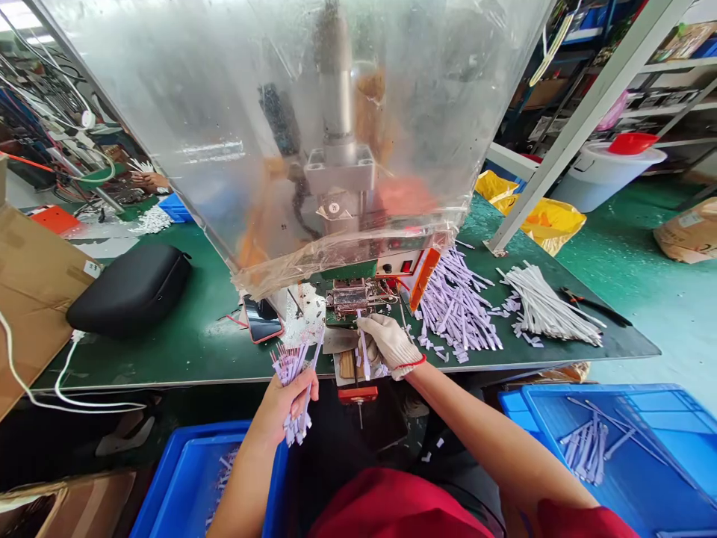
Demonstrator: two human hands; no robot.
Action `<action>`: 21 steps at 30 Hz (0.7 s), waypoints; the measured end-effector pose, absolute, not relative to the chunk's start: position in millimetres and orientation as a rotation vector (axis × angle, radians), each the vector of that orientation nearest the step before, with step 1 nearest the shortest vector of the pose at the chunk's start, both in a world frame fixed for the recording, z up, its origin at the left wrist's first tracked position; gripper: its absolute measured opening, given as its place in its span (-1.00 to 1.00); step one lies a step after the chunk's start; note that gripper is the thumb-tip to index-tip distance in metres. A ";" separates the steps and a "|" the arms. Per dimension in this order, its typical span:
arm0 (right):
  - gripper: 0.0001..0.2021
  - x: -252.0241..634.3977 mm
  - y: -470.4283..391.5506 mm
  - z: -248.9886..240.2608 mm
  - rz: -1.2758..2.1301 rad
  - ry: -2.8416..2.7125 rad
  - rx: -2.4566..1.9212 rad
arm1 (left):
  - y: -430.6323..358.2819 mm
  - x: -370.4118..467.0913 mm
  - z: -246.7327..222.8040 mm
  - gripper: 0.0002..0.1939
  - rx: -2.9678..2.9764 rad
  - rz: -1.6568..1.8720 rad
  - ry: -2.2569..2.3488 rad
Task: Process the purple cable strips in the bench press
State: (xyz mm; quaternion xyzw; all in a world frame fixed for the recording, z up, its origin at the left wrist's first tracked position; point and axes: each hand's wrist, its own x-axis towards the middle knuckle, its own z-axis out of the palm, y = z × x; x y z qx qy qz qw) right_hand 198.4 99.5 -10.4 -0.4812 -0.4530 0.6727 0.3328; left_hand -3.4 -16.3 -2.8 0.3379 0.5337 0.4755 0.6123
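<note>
My bare left hand is closed around a bundle of thin lilac strips, whose upper ends look reddish, like bare wire. One longer strip in that bundle leans toward the machine. My right hand, in a white knit glove with a red cuff, pinches a single lilac strip. This strip stands nearly upright, its top end at the small metal fixture of a bench press. Whether its tip sits inside the fixture is too small to tell. Above hangs the press head, behind a cloudy plastic guard.
Loose lilac strips, a white strip bundle and pliers lie to the right. A phone and black case are at left. Blue bins flank my lap. A metal post rises at right.
</note>
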 end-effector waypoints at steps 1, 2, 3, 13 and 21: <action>-0.73 199.7 99.9 -8.7 1.760 -1.194 -1.261 | -14.9 -2.5 -0.4 -0.50 0.810 1.083 1.247; -0.72 202.2 100.5 -5.5 1.753 -1.214 -1.273 | -13.1 -1.8 2.1 -0.51 0.840 1.071 1.263; -0.70 206.0 100.9 -0.6 1.739 -1.249 -1.283 | -11.1 -1.4 4.9 -0.54 0.874 1.056 1.277; -0.81 253.9 74.4 73.5 1.438 -2.294 -0.889 | 19.2 5.7 32.5 -0.60 1.407 0.519 1.230; -0.75 340.9 80.2 54.6 1.423 -1.873 -1.407 | 9.5 -19.6 21.5 -0.61 1.221 0.645 1.191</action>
